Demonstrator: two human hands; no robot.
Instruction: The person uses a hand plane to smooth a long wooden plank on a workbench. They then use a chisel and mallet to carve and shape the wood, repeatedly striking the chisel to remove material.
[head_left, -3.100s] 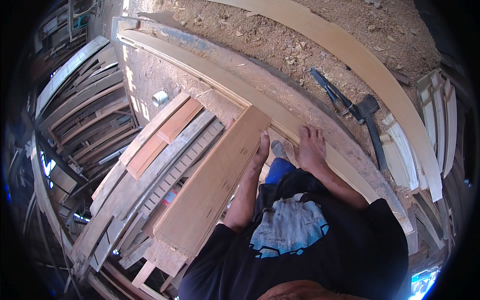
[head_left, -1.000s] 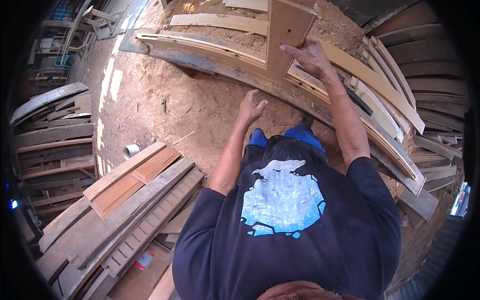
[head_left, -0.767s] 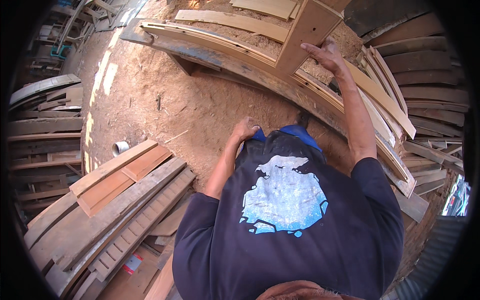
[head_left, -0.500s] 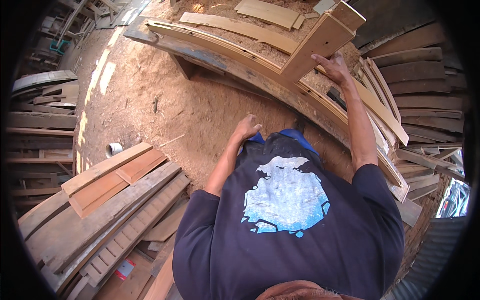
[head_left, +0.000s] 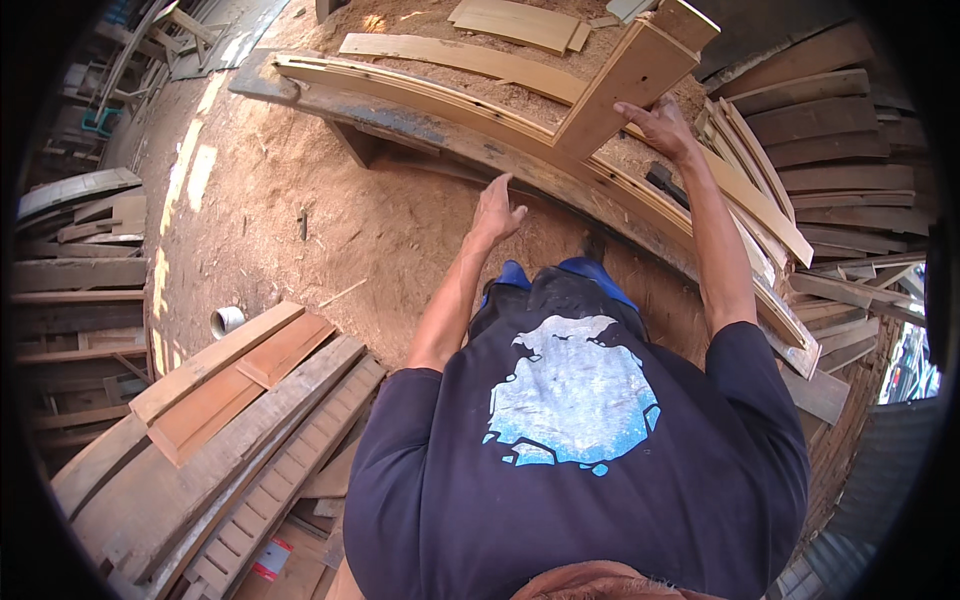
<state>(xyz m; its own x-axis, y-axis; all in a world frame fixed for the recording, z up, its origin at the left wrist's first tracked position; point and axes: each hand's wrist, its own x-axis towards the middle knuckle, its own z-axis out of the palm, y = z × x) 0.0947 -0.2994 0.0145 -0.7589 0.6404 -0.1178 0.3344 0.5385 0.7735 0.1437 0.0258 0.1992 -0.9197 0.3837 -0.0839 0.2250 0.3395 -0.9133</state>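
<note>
My right hand (head_left: 660, 128) is closed on the edge of a short wooden board (head_left: 618, 95), its thumb lying on the broad face. That board stands across a long grooved wooden rail (head_left: 430, 95), which lies along a worn wooden bench (head_left: 390, 125). My left hand (head_left: 495, 212) is empty, just short of the bench's near edge, with thumb and fingers apart. A small dark tool (head_left: 664, 180), its kind unclear, lies beside the rail below my right wrist.
Thin curved boards (head_left: 460, 58) lie in sawdust beyond the rail. Planks (head_left: 230, 440) are piled at the lower left, near a white cylindrical object (head_left: 227, 321). Stacked boards (head_left: 820, 130) stand along the right. Sawdust covers the floor (head_left: 250, 240).
My left hand has moved up from near my lap toward the bench. My right hand keeps its hold on the short board. The whole view has shifted slightly.
</note>
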